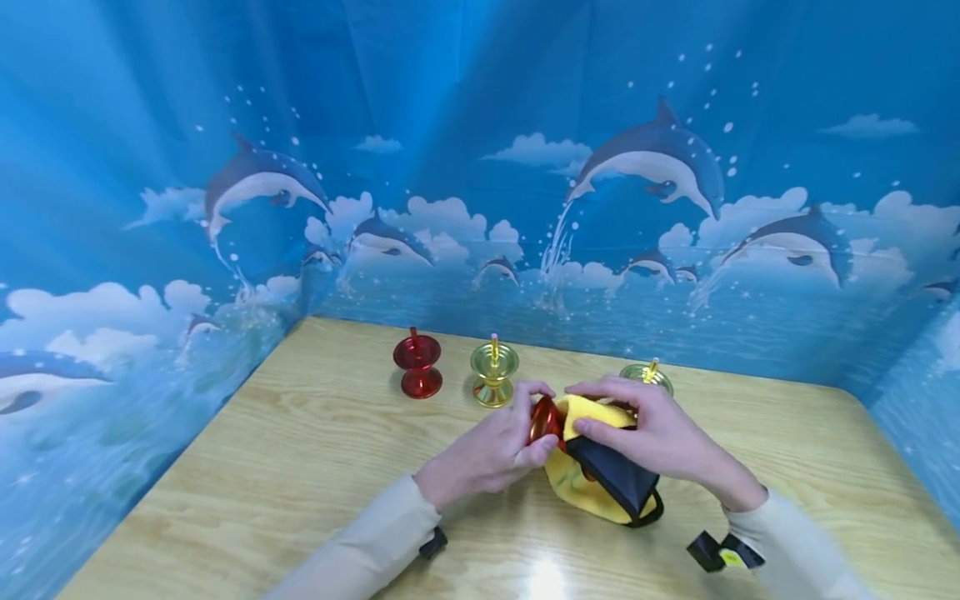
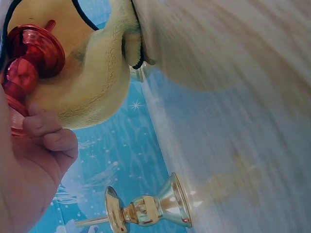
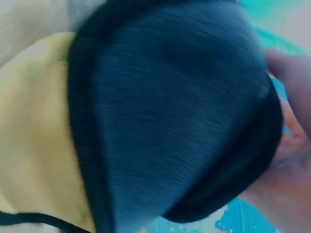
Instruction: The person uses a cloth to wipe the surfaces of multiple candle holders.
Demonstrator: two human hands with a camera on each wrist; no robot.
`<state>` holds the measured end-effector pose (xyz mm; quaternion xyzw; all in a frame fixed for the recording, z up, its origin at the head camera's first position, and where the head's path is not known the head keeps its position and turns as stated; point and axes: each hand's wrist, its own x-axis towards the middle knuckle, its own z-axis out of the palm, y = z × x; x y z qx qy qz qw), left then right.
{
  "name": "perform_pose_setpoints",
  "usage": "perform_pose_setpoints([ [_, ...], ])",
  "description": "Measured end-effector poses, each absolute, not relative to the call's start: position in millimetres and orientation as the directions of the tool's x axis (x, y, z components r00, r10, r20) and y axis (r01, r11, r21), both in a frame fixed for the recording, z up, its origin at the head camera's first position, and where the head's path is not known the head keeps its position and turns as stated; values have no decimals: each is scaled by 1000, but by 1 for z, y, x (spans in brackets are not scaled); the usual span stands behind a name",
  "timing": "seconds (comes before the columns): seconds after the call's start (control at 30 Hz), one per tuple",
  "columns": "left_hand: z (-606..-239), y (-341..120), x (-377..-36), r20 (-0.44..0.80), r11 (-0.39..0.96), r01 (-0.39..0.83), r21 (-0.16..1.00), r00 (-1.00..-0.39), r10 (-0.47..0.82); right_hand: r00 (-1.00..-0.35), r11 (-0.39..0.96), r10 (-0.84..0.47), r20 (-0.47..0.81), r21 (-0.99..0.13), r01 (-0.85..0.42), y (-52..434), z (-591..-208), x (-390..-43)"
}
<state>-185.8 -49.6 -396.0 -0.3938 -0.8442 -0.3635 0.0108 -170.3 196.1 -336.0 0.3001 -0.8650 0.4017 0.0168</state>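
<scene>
Red spool [image 1: 543,419]: pinched in left hand [image 1: 491,454], held above the surface [image 1: 300,467], touching the cloth
Cloth [image 1: 592,467]: yellow with dark blue side, wrapped against the red spool
Right hand [image 1: 652,433]: fingers curled round the cloth
Second red spool [image 1: 417,365]: upright on surface, behind hands
Gold spool [image 1: 494,373]: upright, just beside second red spool
Another gold spool [image 1: 647,375]: partly hidden behind right hand

- The glossy red metal spool-shaped piece [image 2: 29,53] is gleaming.
- The fuzzy yellow cloth with dark matt knit side [image 1: 600,471] is looking soft.
- The pale wood-grain table [image 1: 300,467] is shining smoothly.
</scene>
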Motion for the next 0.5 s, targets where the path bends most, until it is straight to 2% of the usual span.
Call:
perform_pose_setpoints([
  [0.1, -396, -50, -186, 310, 420, 677, 604, -685, 659, -800, 457, -465, 380, -670, -585, 190, -342, -168],
  [0.2, -396, -50, -186, 326, 412, 687, 598, -679, 658, -742, 415, -467, 482, -621, -664, 186, -348, -169],
  [0.3, -396, -50, -186, 336, 409, 695, 591, -673, 659, -704, 402, -472, 531, -581, -708, 184, -351, -170],
  [0.37, -396, -50, -187, 339, 409, 697, 588, -672, 658, -720, 428, -456, 523, -580, -693, 183, -352, -171],
  [0.5, -397, -50, -187, 335, 421, 692, 586, -680, 653, -794, 505, -408, 450, -614, -607, 181, -351, -170],
])
